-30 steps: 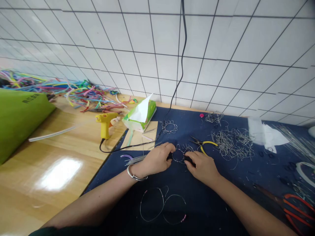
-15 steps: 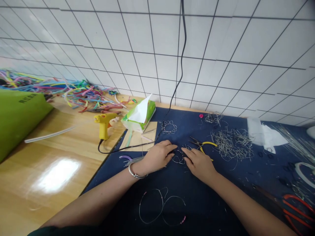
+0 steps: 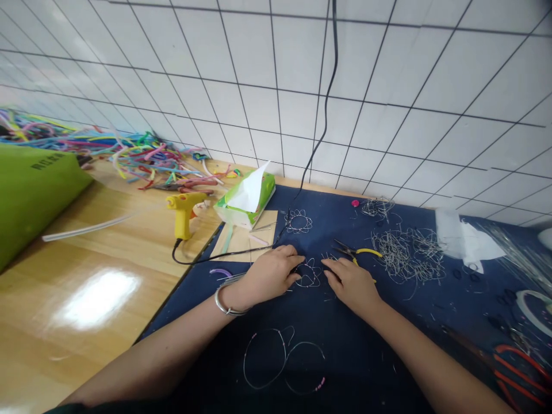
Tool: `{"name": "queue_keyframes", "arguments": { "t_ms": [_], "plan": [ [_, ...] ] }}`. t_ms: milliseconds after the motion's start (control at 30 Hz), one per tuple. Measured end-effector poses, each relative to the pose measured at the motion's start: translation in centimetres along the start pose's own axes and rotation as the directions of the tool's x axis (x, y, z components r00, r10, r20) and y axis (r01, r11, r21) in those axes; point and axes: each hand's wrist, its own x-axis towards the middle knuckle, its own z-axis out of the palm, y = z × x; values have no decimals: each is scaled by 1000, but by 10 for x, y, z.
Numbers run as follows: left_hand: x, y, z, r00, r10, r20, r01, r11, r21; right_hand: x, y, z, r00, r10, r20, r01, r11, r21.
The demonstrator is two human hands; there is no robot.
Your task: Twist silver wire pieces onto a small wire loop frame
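Observation:
A small flower-shaped wire ring (image 3: 309, 273) lies on the dark blue mat between my hands. My left hand (image 3: 272, 272), with a silver bangle at the wrist, touches the ring's left edge with its fingertips; thumb and index are apart. To the right of the ring, my right hand (image 3: 352, 286) rests with fingers apart, a small gap from the ring and near some short wire bits. A second wire flower (image 3: 298, 221) lies farther back. Pliers with yellow handles (image 3: 368, 252) are beyond my right hand. Closer to me lie two large beaded wire loops (image 3: 285, 362).
A yellow glue gun (image 3: 183, 215) and a green tissue pack (image 3: 246, 198) are at the left. Tangled wire (image 3: 407, 255) spreads at the right, with red-handled scissors (image 3: 520, 374) nearer. Colourful strips (image 3: 142, 158) are piled against the wall. A black cord (image 3: 326, 115) hangs down.
My hands have moved slightly apart. The right fingers have come off the wire ring, which now shows more fully between the hands. The view has shifted a little.

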Motion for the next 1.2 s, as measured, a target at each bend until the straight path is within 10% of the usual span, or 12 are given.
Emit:
{"name": "queue_keyframes", "arguments": {
  "t_ms": [200, 567, 1200],
  "plan": [
    [-3, -2, -5, 1000, -9, 12, 9, 1000, -7, 0, 5, -2, 993, 47, -104, -50, 998, -30],
    [-8, -13, -18, 996, 22, 84, -20, 999, -26, -9, -16, 2, 965, -258, -39, 261, 961, 87],
    [-1, 14, 9, 999, -42, 15, 43, 996, -78, -10, -16, 8, 977, -209, -49, 212, 975, 71]
  ]
}}
